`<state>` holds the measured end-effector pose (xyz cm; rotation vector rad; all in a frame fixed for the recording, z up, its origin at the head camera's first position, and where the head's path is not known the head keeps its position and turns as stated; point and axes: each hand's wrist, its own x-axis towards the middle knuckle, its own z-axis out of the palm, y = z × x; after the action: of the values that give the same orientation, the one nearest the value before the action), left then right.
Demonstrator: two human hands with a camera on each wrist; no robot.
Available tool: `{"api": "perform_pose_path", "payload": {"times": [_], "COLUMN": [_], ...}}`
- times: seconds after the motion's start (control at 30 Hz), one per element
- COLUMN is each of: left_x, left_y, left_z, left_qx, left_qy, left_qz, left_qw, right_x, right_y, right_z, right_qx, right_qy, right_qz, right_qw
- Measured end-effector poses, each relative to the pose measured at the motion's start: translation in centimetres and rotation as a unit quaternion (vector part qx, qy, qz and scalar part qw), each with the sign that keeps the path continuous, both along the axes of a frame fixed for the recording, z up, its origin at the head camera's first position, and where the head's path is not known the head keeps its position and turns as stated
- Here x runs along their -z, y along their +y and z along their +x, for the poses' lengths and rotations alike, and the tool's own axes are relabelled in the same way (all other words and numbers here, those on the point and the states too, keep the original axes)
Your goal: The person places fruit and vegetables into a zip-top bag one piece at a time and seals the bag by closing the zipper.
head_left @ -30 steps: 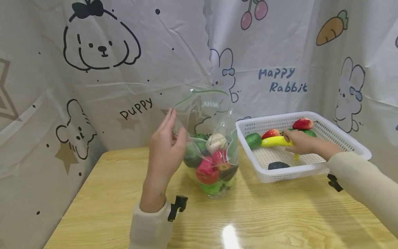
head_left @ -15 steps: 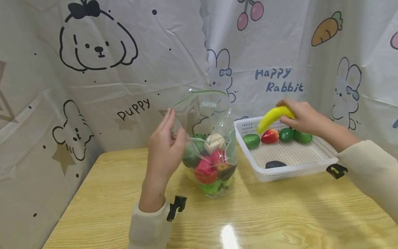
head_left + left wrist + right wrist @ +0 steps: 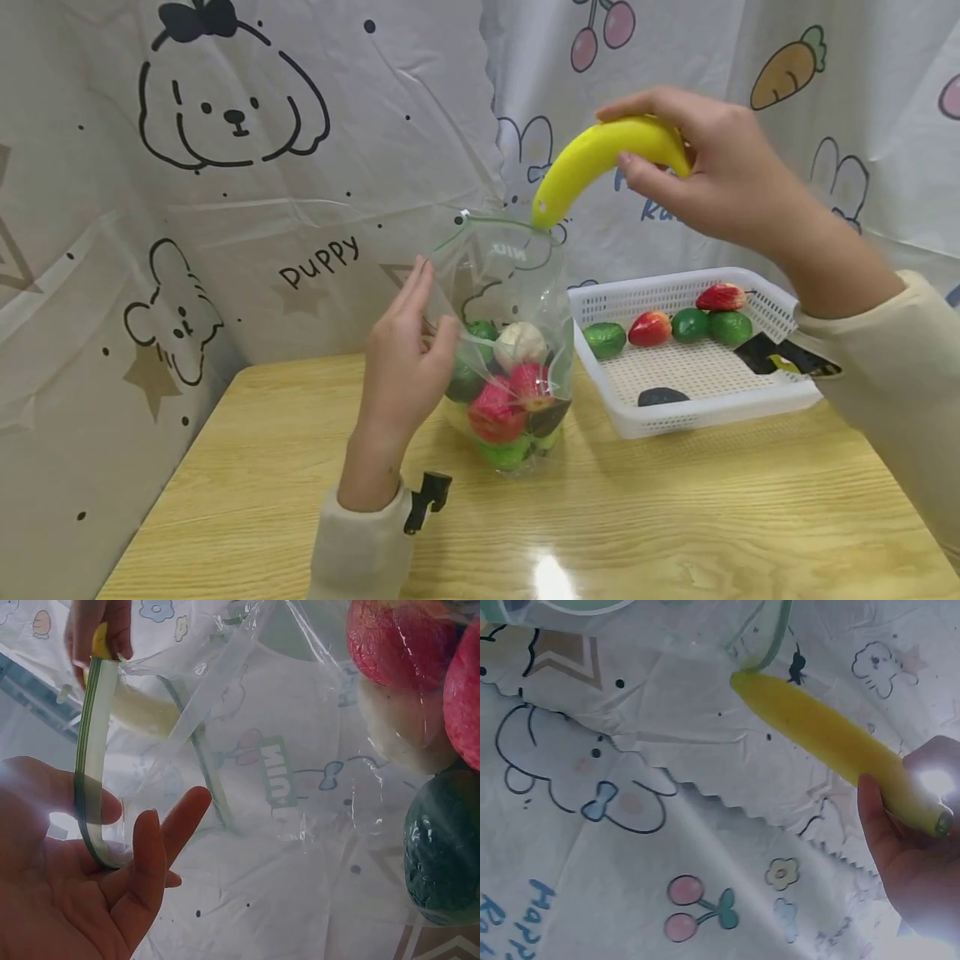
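A clear zip bag with a green-edged mouth stands upright on the table, its mouth spread wide. Inside lie a white bulb-like piece, red fruits and several green pieces. My left hand holds the bag's left rim; in the left wrist view that green-striped rim runs between thumb and fingers. High on the right, my right hand grips a yellow banana by one end. The banana slants down leftward, its free tip right at the bag's mouth. The right wrist view shows the banana lengthwise.
A white perforated basket stands right of the bag. It holds a dark oval piece, a red-yellow fruit, a red fruit and several green ones. A printed cloth hangs behind the wooden table.
My right hand has lifted the banana out of the basket and carried it up and left to the bag's mouth. My left hand stays at the rim, shifting only slightly.
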<state>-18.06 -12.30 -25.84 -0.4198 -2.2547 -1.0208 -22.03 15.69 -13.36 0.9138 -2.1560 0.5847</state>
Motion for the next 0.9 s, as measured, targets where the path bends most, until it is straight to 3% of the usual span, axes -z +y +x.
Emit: {"api": "perform_pose_path", "payload": {"times": [0.17,0.27,0.37,0.57,0.77,0.9], "left_x": [0.1,0.1,0.0,0.0,0.2,0.2], "left_y": [0.1,0.2,0.2,0.4,0.6,0.9], "left_z": [-0.1,-0.1,-0.2,-0.1,0.0,0.1], "left_qx": [0.004,0.005,0.003,-0.002,-0.003,-0.004], "left_qy": [0.008,0.007,0.004,0.004,0.009,0.012], "left_qz": [-0.001,-0.003,-0.005,-0.014,-0.020,-0.023], "left_qw": [1.0000,1.0000,1.0000,0.9999,0.9998,0.9997], "right_x": [-0.5,-0.5,-0.1,2.6,4.9,5.5], "right_y": [-1.9,-2.7,-3.9,-6.4,-8.2,-8.7], "right_z": [1.0,1.6,1.7,0.3,-1.1,-1.7], "right_qx": [-0.001,-0.008,-0.043,-0.106,-0.103,-0.105], "right_qy": [0.043,0.036,0.014,-0.031,-0.080,-0.080], "right_qz": [-0.031,-0.032,0.005,0.067,0.093,0.098], "right_qw": [0.999,0.999,0.999,0.992,0.987,0.986]}}
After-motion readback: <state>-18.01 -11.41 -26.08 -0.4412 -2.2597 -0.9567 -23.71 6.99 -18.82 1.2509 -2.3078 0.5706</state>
